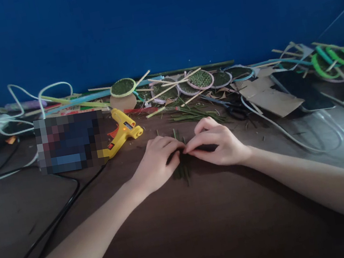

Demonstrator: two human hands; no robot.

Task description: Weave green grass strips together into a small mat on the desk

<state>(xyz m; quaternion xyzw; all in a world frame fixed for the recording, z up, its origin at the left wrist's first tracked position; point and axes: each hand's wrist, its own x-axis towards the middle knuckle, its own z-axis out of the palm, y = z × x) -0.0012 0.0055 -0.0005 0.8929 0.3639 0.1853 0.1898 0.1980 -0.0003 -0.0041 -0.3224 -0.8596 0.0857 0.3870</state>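
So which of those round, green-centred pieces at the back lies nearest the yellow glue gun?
The leftmost round piece, with a yellow-green rim, just behind the glue gun; the others lie further right.

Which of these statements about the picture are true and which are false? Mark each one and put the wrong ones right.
1. The glue gun is yellow. True.
2. The left hand and the right hand are close together over green stems. True.
3. The glue gun lies to the right of both hands. False: it lies to their left.
4. The wall is red. False: it is blue.
5. A round woven piece lies beyond the hands. True.
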